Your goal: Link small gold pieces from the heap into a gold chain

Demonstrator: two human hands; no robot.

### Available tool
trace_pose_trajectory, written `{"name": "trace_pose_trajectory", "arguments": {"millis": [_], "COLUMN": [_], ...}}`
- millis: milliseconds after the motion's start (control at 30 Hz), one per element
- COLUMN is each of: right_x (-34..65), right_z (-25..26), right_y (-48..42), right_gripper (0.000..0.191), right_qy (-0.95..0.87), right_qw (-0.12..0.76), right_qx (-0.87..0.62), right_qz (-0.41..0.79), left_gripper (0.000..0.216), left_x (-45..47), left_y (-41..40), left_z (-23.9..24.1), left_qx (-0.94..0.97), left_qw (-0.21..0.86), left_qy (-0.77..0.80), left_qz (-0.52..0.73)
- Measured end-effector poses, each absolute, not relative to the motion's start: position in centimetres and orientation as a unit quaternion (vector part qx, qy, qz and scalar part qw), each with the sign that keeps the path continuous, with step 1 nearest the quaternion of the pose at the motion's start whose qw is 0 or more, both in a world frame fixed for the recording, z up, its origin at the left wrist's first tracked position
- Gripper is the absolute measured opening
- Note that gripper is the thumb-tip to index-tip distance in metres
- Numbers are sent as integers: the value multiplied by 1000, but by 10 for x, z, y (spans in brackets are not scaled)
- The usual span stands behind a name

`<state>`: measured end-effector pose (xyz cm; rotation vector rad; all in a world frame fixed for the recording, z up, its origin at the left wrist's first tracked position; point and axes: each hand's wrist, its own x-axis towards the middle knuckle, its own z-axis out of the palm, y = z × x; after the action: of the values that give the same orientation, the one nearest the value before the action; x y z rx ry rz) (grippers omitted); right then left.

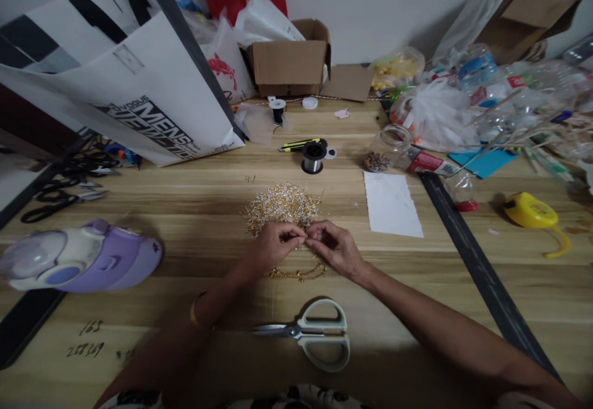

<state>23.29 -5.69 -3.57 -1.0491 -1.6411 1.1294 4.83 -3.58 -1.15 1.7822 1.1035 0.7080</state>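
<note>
My left hand (274, 243) and my right hand (334, 247) meet at the near edge of a heap of small gold and silver beads (282, 206) on the wooden table (199, 211). Both hands are closed in a pinch on a thin strand between them; it is too small to make out clearly. A gold beaded chain (299, 273) hangs from the fingers and lies curved on the table just below them. Grey-handled scissors (315, 333) lie shut on the table nearer to me.
A purple and white bottle (81, 261) lies at the left. A spool of clear thread (313, 157), a glass jar of beads (385, 149) and a white paper sheet (391, 204) sit beyond the heap. A yellow tape measure (532, 212) lies right. Bags and boxes crowd the back.
</note>
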Motion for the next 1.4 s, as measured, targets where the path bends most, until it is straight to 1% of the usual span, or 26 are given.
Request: {"name": "trace_pose_trajectory", "arguments": {"millis": [367, 533, 667, 800, 1167, 1400], "right_x": [232, 232, 232, 233, 233, 234], "right_z": [-33, -34, -36, -37, -33, -35], "right_y": [-57, -57, -57, -57, -56, -56], "right_gripper": [21, 21, 21, 21, 21, 17], "right_qy": [-644, -640, -639, -643, -665, -672], "right_qw": [444, 448, 445, 437, 429, 431], "right_qx": [-412, -412, -412, -408, -409, -410], "right_qz": [466, 469, 473, 479, 454, 442], "left_gripper": [19, 20, 19, 17, 17, 19], "left_x": [48, 48, 48, 48, 53, 53], "left_y": [-34, -35, -35, -36, -40, -41], "left_z": [-11, -11, -12, -14, -3, -9], "left_qx": [657, 651, 666, 693, 742, 761], "left_qw": [549, 560, 546, 507, 429, 402], "left_qy": [426, 423, 422, 429, 447, 449], "left_qz": [291, 289, 286, 281, 256, 240]}}
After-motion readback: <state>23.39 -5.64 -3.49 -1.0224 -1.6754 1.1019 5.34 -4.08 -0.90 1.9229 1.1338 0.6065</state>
